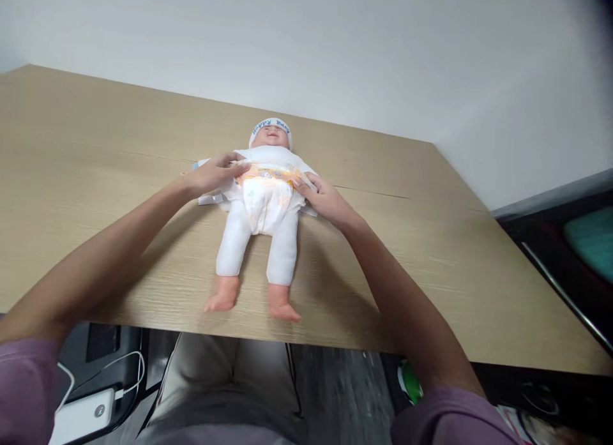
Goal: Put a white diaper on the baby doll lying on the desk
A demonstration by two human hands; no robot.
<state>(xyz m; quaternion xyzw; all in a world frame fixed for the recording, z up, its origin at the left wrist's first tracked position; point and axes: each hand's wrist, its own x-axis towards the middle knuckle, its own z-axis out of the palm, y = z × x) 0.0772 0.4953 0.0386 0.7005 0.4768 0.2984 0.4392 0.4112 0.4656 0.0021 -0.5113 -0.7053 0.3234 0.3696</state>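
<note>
A baby doll in white clothing and a white cap with blue lettering lies on its back, feet toward me. Round its hips sits a white diaper with an orange patterned waistband. My left hand grips the waistband's left end, fingers bent over the edge. At the opposite end, the fingers of my right hand are closed on the diaper's side edge. White flaps stick out on both sides beneath my hands; the doll's arms are mostly hidden.
The doll rests on a light wooden table against a pale wall. Below the near edge, a white power bank with a cable lies at the left. A dark object with a teal surface stands beyond the right edge.
</note>
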